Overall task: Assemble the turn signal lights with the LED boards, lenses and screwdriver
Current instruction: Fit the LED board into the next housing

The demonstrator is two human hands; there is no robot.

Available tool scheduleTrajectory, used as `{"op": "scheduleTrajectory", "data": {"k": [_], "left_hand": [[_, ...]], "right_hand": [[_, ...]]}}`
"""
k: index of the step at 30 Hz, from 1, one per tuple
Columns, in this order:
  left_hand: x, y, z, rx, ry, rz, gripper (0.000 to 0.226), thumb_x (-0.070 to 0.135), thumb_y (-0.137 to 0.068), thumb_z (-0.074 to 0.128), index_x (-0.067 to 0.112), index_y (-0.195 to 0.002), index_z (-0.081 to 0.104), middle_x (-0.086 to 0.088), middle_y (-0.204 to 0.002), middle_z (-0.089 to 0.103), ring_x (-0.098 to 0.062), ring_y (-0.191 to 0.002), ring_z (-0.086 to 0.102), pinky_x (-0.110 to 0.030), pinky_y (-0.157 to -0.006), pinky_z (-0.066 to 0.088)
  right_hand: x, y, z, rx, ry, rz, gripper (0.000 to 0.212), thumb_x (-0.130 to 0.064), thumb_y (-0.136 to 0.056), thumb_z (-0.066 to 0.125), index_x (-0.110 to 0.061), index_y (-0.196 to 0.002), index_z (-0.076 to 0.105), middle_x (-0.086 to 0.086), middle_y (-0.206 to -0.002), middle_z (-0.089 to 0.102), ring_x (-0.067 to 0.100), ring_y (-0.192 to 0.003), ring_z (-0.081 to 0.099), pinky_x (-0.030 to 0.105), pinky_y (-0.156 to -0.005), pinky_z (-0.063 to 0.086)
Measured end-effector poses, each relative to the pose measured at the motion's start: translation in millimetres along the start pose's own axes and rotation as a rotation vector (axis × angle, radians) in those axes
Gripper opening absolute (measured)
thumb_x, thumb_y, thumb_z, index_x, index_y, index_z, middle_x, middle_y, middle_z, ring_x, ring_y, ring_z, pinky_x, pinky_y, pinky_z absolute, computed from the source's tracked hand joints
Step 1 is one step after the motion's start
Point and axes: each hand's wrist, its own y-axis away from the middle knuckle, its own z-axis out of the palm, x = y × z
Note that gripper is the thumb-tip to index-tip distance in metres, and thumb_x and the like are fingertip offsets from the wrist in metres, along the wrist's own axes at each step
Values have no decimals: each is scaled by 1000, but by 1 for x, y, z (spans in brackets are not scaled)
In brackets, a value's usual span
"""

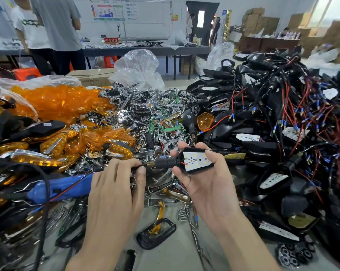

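**My two hands hold one light in the middle of the piles**

On the far left is a big heap of orange lenses [57, 102]. Nearer to me on the left lies the blue screwdriver [53, 189], with black and red wires over it. In the middle is a pile of shiny silver parts [145, 106], and behind it a clear plastic bag [139, 69] and a cardboard box [93, 75]. Near me on the gray table [181, 257] lie a black frame [156, 231] with a yellow bit in it and some small screws [183, 212]. The whole right side is a tall pile of black light shells [282, 114] with red and black wires.

The turn signal light [184, 162] is in the middle, just above the table, between my hands. My left hand [114, 194] is curled, and its thumb and fingers pinch the thin stem end of the light. My right hand [206, 184] is palm up and wraps round the black body, thumb on the near side, fingers over the far side. The white LED board [197, 160] sits in the body, facing up.

My left hand hides the tip of the screwdriver. I cannot see what its lower fingers touch. The far right edge is blurry, and the piles are cut off at both sides.
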Motion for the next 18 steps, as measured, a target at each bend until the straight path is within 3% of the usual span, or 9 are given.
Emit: {"op": "scheduleTrajectory", "data": {"k": [7, 11, 13, 15, 18], "left_hand": [[-1, 0, 2, -3, 8, 1, 18, 38, -102, 40, 25, -107, 51, 10, -99, 45, -12, -79, 38, -30, -73, 31], [0, -1, -1, 66, 137, -75, 32, 45, -101, 38, 22, -117, 52, 6, -119, 42, -20, -102, 53, -37, -72, 47], [1, -2, -4, 133, 220, -53, 37, 48, -101, 37, 18, -115, 54, 9, -118, 38, -17, -106, 50, -36, -77, 46], [3, -1, -8, 194, 295, -20, 37, 48, -101, 36, 17, -106, 55, 5, -110, 42, -11, -99, 47, -31, -78, 43], [13, -2, -17, 198, 509, -123, 24, 60, -100, 32, 42, -91, 46, 10, -73, 51, 0, -60, 47, -12, -52, 34]], "right_hand": [[2, -3, -2, 36, 5, 4, 17, -20, -105, 39, -16, -108, 55, 19, -118, 73, 33, -103, 72, 33, -69, 61], [2, -6, -2, 97, -6, 1, 16, -19, -106, 36, -15, -108, 52, 19, -114, 74, 34, -98, 74, 33, -65, 61], [2, -7, -2, 119, -10, 4, 17, -19, -106, 36, -14, -108, 52, 18, -114, 74, 34, -97, 74, 33, -65, 61], [3, -8, -2, 130, -4, 8, 18, -19, -107, 35, -14, -108, 52, 18, -113, 74, 34, -96, 74, 33, -64, 61], [5, -7, -1, 131, 15, 11, 19, -17, -106, 34, -13, -109, 52, 19, -109, 74, 35, -95, 73, 34, -64, 61]]}}
